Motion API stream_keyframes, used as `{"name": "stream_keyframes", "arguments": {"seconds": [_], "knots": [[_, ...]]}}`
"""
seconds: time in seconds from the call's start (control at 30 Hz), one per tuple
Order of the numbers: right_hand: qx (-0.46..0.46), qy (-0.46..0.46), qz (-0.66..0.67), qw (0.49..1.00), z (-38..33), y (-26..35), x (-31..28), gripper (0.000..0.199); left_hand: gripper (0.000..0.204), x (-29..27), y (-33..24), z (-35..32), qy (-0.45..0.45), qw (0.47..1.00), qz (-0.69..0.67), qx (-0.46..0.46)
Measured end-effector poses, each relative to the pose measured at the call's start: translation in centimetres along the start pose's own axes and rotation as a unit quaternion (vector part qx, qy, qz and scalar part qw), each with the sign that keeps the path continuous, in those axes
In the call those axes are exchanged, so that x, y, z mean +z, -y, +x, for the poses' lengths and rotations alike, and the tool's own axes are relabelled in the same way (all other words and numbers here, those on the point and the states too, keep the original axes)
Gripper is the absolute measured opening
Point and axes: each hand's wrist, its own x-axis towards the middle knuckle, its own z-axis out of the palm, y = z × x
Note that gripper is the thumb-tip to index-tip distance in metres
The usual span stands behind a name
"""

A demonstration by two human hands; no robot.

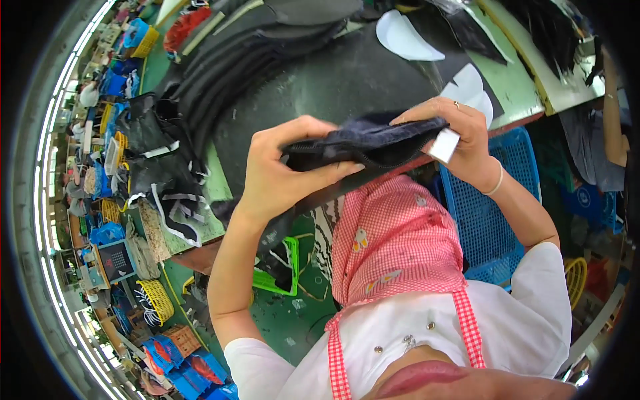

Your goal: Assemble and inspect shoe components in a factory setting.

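While both my hands are clamped on the dark piece (363, 143), it hangs in the air at the counter (333, 80) edge, above my apron (393, 233). My left hand (280, 170) pinches its left end, thumb on top; my right hand (460, 137) grips the right end and also presses a small white tag (445, 145) against it. Since the piece is soft and sags between the grips, I judge a loosened pinch could let one end drop, or the tag slide free and fall toward the blue crate (487, 213) or the floor. White cutouts (407, 37) lie further back on the counter.
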Motion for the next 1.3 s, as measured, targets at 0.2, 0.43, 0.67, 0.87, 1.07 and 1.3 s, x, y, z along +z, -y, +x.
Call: {"name": "stream_keyframes", "arguments": {"seconds": [0.2,0.43,0.67,0.87,1.07,1.3], "knots": [[0.213,-0.004,0.193,0.958,1.8,3.3,-0.8,0.020,0.020,-1.0,-1.8,-1.3,-0.166,0.985,-0.045,-0.030],[0.198,0.074,0.127,0.969,6.5,2.6,-2.8,0.026,0.022,-4.4,-5.1,1.7,0.062,0.994,0.061,-0.069],[0.090,0.251,0.746,0.611,6.1,-5.1,-2.0,0.088,0.022,-5.6,-3.7,3.1,-0.264,0.950,-0.152,0.072],[0.294,0.112,0.653,0.689,5.8,1.1,3.5,0.058,0.020,-6.2,-0.3,2.6,-0.388,0.913,-0.105,0.075],[0.213,0.061,0.397,0.891,7.7,2.6,2.4,0.040,0.070,-8.7,-0.7,-0.4,-0.343,0.928,0.135,0.058],[0.031,0.309,0.096,0.946,9.0,6.6,-0.5,0.038,0.118,-5.8,-8.0,1.8,0.107,0.857,0.451,0.224]]}}
